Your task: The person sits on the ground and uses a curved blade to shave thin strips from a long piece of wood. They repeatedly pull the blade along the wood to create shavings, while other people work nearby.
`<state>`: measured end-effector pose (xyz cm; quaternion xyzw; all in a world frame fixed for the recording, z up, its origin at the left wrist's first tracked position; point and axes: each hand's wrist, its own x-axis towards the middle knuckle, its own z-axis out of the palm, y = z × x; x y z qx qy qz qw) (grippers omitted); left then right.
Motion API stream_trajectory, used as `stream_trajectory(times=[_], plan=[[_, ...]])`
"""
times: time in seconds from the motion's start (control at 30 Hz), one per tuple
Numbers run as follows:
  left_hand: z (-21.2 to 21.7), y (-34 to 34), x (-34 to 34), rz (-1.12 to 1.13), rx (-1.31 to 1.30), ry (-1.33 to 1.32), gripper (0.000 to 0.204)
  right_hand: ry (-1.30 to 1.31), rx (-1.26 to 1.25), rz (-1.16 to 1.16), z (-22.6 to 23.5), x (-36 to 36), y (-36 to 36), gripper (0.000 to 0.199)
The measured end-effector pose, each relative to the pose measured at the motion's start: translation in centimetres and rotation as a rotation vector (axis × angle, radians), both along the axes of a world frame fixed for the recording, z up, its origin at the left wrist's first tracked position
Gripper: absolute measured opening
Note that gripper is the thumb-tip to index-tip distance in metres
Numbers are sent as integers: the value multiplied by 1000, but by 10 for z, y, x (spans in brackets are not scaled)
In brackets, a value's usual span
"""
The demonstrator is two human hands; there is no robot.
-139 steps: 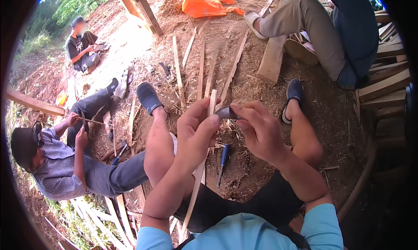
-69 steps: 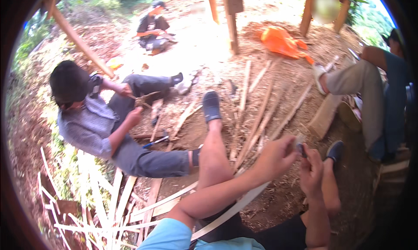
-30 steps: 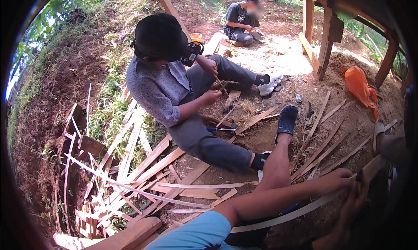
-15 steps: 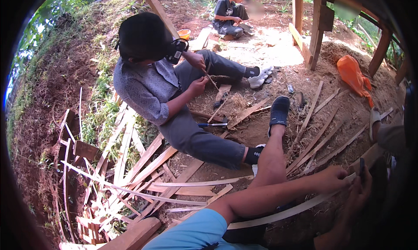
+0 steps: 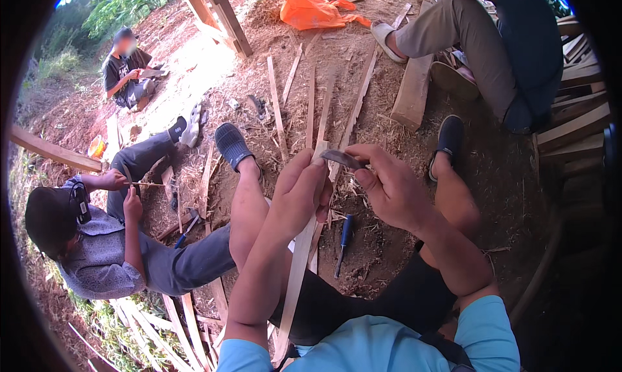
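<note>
Between my knees, a long pale wooden strip (image 5: pixel 295 275) runs from my lap up to my fingers. My left hand (image 5: pixel 299 189) is closed around its far end, thumb on top. A short dark curved blade (image 5: pixel 341 157) lies across that end. My right hand (image 5: pixel 396 189) pinches the blade's right end between thumb and fingers. Whether it has a handle is hidden by the hand. On the ground below my hands lies a blue-handled tool (image 5: pixel 345 233), which looks like a chisel.
A person in a black cap (image 5: pixel 52 223) sits at left, holding a thin stick. Another person (image 5: pixel 486 55) sits at upper right by a wood block (image 5: pixel 413 93); one more (image 5: pixel 129 74) sits farther off. Several strips, shavings and an orange bag (image 5: pixel 317 11) lie on the dirt.
My view has swung to the right, so both hands now appear near the middle. Left hand and strip stay together; the blade in my right hand now shows clearly at the strip's end.
</note>
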<state>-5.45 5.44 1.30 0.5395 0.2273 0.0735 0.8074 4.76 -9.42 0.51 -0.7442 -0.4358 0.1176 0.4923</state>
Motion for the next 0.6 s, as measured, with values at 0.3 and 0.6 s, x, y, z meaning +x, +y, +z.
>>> stream_trajectory(times=[0.3, 0.6], plan=[[1, 3, 4, -33, -45, -25, 20, -118, 81, 104, -2, 18, -4, 23], [-10, -2, 8, -138, -164, -119, 23, -187, 176, -31, -13, 17, -3, 23]])
